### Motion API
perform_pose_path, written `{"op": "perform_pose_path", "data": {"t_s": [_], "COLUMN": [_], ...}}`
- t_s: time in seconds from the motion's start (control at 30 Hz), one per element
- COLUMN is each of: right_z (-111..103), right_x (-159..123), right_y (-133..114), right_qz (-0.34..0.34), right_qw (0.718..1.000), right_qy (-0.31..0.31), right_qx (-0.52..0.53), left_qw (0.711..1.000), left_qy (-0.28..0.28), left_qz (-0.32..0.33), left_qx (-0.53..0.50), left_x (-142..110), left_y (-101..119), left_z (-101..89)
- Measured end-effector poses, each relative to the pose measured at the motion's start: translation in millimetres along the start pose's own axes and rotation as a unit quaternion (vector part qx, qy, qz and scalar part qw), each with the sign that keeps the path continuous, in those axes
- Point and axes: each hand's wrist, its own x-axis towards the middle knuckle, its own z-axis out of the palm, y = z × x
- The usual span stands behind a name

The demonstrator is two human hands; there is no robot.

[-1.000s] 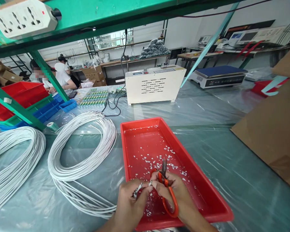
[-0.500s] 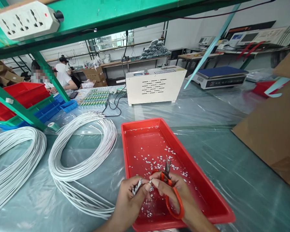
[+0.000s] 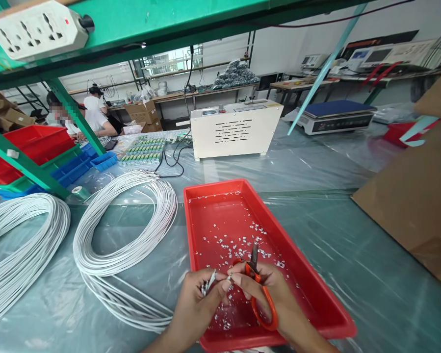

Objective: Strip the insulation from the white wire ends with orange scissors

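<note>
Over the near part of a red tray (image 3: pixel 220 185), my two hands meet at the fingertips. My left hand (image 3: pixel 200 304) is closed around several white cable ends (image 3: pixel 209 283), and its thumb and finger pinch one tip. My right hand (image 3: pixel 268 296) has orange-handled scissors (image 3: pixel 268 314) hooked in it, blades pointing away and together. Its thumb and forefinger pinch at the same cable tip beside the left thumb. Small silvery-white scraps (image 3: pixel 238 245) lie scattered on the tray floor. Left of the tray, a coil of white cable (image 3: pixel 84 240) runs toward my left wrist.
Another white cable coil (image 3: pixel 54 230) lies at far left. Behind the tray stands a cream machine (image 3: pixel 238 130), with circuit boards (image 3: pixel 142 149) to its left and a scale (image 3: pixel 338 117) to its right. Cardboard (image 3: pixel 407 206) borders the right. A green shelf beam (image 3: pixel 168 22) crosses above.
The scissor blades, slightly apart before, are now together. Both hands keep pinching at the same spot. The whole view has shifted very slightly.
</note>
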Motion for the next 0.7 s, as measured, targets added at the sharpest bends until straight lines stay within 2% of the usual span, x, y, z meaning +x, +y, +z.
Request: {"op": "perform_pose_path", "data": {"t_s": [0.1, 0.23, 0.4, 0.43, 0.5, 0.6, 0.7], "right_z": [-3.1, -6.4, -4.3, -3.5, -1.9, -0.4, 0.2], "right_x": [-0.3, 1.1, 3.2, 3.4, 3.4, 2.9, 1.6], "right_y": [2.2, 6.4, 6.5, 5.7, 3.8, 1.7, 2.3], "right_qz": [0.01, 0.013, 0.031, 0.034, 0.032, 0.009, -0.013], "right_qw": [0.999, 0.994, 0.994, 0.994, 0.997, 0.999, 0.999], "right_qy": [-0.042, -0.108, -0.107, -0.101, -0.076, -0.025, -0.007], "right_qx": [-0.009, -0.011, -0.004, -0.004, -0.011, -0.024, -0.037], "left_qw": [0.998, 0.984, 0.933, 0.927, 0.942, 0.987, 0.997], "left_qy": [0.002, 0.032, 0.086, 0.092, 0.082, 0.016, -0.06], "left_qz": [0.051, 0.14, 0.294, 0.305, 0.263, 0.103, 0.018], "left_qx": [0.035, 0.107, 0.187, 0.197, 0.192, 0.118, 0.041], "left_x": [-0.1, -0.9, -2.5, -2.7, -2.4, 0.4, 4.3], "left_y": [-0.2, -1.6, -8.9, -9.7, -8.9, -1.4, 6.8], "left_z": [-2.1, -2.6, -0.1, 0.1, -0.4, -3.4, -7.3]}}
